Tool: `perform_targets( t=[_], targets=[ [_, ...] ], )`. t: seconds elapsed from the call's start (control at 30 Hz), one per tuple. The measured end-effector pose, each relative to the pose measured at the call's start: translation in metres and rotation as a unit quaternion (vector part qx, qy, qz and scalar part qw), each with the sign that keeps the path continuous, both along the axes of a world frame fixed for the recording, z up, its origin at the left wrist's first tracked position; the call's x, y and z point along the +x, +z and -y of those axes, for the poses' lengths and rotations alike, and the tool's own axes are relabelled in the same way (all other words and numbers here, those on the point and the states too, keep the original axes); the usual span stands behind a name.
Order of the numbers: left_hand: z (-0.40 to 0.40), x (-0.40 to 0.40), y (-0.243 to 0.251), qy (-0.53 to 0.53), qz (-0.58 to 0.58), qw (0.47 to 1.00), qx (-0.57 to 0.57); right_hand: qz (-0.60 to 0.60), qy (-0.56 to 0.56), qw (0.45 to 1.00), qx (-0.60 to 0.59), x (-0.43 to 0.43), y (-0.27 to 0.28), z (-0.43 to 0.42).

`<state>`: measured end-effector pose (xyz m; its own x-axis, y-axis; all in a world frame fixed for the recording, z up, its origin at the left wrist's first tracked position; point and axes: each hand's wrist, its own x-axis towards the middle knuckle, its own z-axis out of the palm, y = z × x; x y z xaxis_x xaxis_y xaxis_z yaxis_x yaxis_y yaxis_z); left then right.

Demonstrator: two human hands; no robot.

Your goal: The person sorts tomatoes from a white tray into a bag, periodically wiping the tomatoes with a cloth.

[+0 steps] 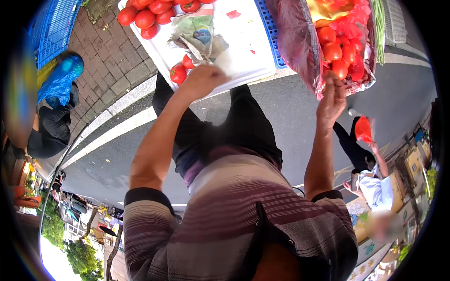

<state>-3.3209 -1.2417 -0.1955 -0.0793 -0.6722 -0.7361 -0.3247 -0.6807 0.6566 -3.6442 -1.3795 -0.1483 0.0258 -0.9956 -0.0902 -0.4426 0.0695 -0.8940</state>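
My left hand (207, 80) hovers over the near edge of a white tray (246, 66), its fingers curled; whether something small is in them I cannot tell. Two tomatoes (178, 73) lie just beyond that wrist, beside crumpled printed paper (193, 31). Several more tomatoes (144, 19) are heaped at the tray's far left. On the right, my right hand (331, 96) is at the near edge of a box lined with plastic bags (299, 42), its fingertips close to the tomatoes (332, 52) inside. Its grip is unclear.
A blue plastic crate (270, 31) stands between tray and box. Long green vegetables (378, 31) lie right of the box. At the left, a seated person (52, 126) is near a blue bag (63, 79) and blue basket (56, 31). Another person (374, 189) with a red bag is on the road at the right.
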Motion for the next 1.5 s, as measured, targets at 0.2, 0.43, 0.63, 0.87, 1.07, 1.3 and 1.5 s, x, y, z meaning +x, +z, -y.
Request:
perform_targets(
  t=[0.2, 0.43, 0.63, 0.87, 1.07, 1.3, 1.5],
  targets=[
    [-0.118, -0.017, 0.0, -0.171, -0.061, 0.983, -0.028, -0.029, 0.223, 0.95, 0.215, 0.053, -0.057, -0.066],
    [-0.163, -0.026, -0.021, -0.184, 0.103, 0.977, -0.027, -0.139, 0.477, 0.818, 0.291, 0.13, -0.096, -0.106],
    [-0.117, 0.006, -0.076, 0.207, 0.291, 0.934, -0.009, -0.099, 0.531, 0.805, 0.245, 0.195, -0.141, -0.122],
    [-0.09, 0.033, -0.122, 0.06, 0.323, 0.94, -0.095, -0.106, 0.36, 0.901, 0.219, 0.191, -0.187, -0.078],
    [-0.076, 0.05, -0.134, 0.011, 0.292, 0.952, -0.093, -0.173, 0.353, 0.915, 0.096, 0.214, -0.159, -0.07],
    [-0.079, 0.064, -0.146, 0.065, 0.257, 0.956, -0.129, -0.144, 0.447, 0.883, 0.022, 0.216, -0.114, -0.114],
    [-0.094, 0.067, -0.11, 0.19, 0.169, 0.959, -0.128, -0.284, 0.548, 0.784, 0.062, 0.209, -0.144, -0.143]
  ],
)
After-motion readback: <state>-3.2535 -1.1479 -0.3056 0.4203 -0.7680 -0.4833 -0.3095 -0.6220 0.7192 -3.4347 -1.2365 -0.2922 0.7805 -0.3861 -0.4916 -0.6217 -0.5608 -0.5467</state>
